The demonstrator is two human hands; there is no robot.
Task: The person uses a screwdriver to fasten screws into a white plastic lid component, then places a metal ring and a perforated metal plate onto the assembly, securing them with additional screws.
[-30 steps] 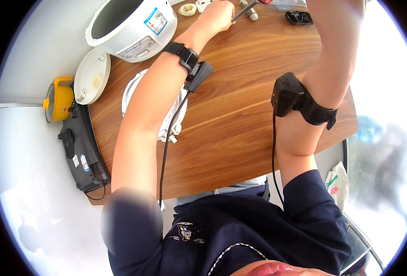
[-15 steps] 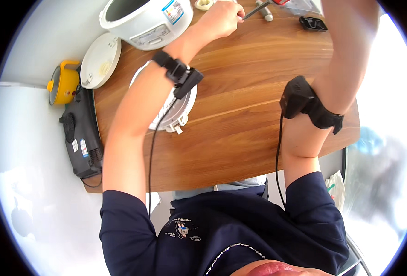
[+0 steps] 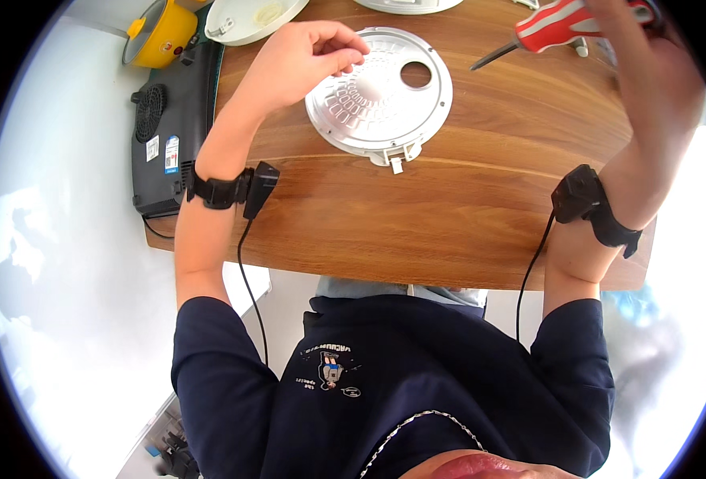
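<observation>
A red-and-white-handled screwdriver [image 3: 557,25] is in my right hand [image 3: 648,48], its metal tip pointing left and down over the table. My left hand [image 3: 309,64] hovers above the left edge of a round silver lid [image 3: 401,104]. Thumb and fingers are curled together there; anything between them is too small to make out. The lid lies flat, with a ring of stamped slots, a round dark hole at its right and a white hinge piece at its near edge. Black straps with small boxes and cables are on both my forearms.
The wooden table [image 3: 417,215] carries a white oval cover [image 3: 249,17] at the far left. Beside it stand a yellow pot [image 3: 169,36] and a black appliance [image 3: 157,148]. The white cooker's edge [image 3: 409,5] shows at the top.
My left hand has come back from the screwdriver's tip to above the lid. The screwdriver has moved nearer and right. The view has shifted, leaving most of the white cooker out of the picture.
</observation>
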